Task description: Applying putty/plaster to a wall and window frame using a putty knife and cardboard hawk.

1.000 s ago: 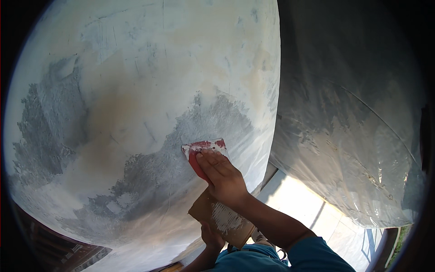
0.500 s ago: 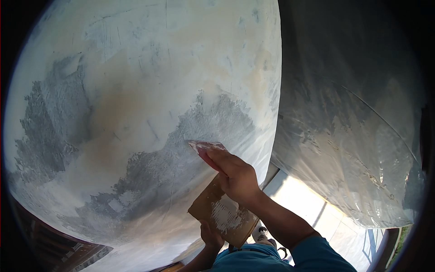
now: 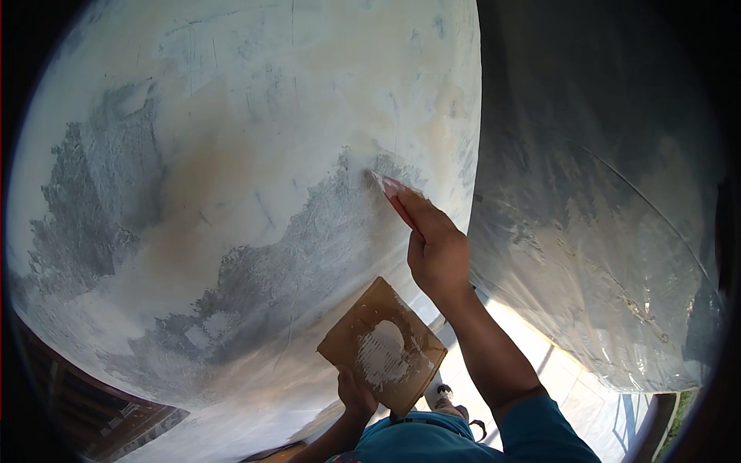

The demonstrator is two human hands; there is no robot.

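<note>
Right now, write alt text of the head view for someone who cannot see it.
The right hand holds a red spreader at a large curved surface, patchy white and grey; the left hand holds a brown board bearing pale paste. Wrinkled grey sheeting is at right.

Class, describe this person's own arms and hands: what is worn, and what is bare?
The left hand and right hand are ungloved; no watch or ring shows. The right forearm is bare below a short blue sleeve. The left sleeve cannot be made out.
</note>
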